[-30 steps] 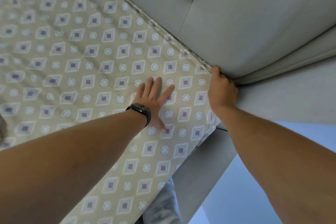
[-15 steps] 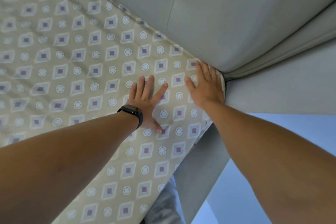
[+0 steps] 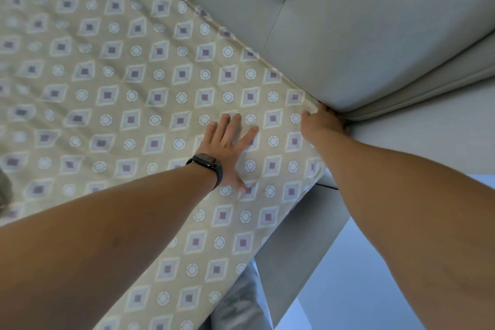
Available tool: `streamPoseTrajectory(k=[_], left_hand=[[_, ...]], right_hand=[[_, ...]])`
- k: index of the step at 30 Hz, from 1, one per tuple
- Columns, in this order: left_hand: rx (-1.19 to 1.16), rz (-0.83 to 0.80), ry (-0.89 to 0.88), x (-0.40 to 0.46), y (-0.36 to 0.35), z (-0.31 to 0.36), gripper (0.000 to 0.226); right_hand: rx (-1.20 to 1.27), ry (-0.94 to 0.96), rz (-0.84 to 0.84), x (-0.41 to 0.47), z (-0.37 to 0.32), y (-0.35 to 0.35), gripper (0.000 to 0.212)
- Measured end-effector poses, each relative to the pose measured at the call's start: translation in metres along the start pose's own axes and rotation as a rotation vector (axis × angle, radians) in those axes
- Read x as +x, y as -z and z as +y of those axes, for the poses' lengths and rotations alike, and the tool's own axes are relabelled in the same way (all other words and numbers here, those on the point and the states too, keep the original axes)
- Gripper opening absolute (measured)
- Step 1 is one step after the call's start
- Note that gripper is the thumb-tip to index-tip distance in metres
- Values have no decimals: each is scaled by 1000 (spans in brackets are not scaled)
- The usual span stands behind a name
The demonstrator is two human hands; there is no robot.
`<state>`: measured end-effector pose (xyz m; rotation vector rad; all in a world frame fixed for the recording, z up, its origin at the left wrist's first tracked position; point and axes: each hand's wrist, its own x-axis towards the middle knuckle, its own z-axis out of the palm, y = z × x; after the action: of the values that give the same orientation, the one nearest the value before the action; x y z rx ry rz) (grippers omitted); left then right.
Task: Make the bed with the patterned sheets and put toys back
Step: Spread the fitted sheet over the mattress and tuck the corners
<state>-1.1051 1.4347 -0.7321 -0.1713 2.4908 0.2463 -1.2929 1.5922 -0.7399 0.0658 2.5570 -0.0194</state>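
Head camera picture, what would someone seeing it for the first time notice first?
The patterned sheet, beige with diamonds and circles, fills the left and middle of the view. The left hand, with a dark watch on its wrist, presses flat on the sheet, while the right hand is at the sheet's corner where it meets the grey padded headboard at upper right.

left hand flat, fingers spread, right hand curled
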Motion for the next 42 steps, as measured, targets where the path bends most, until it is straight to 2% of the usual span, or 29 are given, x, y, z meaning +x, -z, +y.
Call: streamPoseTrajectory(k=[3, 5, 11, 15, 20, 24, 27, 31, 36, 42], left_hand=[[-38, -4, -36, -11, 7, -3, 136], [-127, -20, -22, -29, 15, -11, 118], [-445, -93, 135, -109, 54, -24, 72], [-591, -149, 275, -196, 94, -37, 61], [-802, -38, 435, -332, 164, -58, 53], [-899, 16, 480, -407, 194, -77, 45], [-987, 85, 561, -467, 190, -85, 41], [-1087, 97, 672, -525, 160, -86, 38], [-1298, 148, 946, -607, 91, -76, 35], [-1454, 300, 1197, -687, 34, -52, 30]], right_hand=[[34, -50, 59, -31, 1, -7, 81], [-9, -42, 83, -51, 2, -4, 86], [-183, 166, 41, -106, 1, 57, 75], [-81, 324, 15, -190, -34, 115, 70], [79, 498, 7, -340, -82, 194, 67], [121, 668, -7, -429, -116, 219, 66], [82, 842, -56, -492, -142, 219, 65], [-12, 1027, -166, -540, -163, 198, 64], [-219, 1195, -364, -590, -200, 155, 65], [-366, 1392, -483, -664, -228, 101, 59]])
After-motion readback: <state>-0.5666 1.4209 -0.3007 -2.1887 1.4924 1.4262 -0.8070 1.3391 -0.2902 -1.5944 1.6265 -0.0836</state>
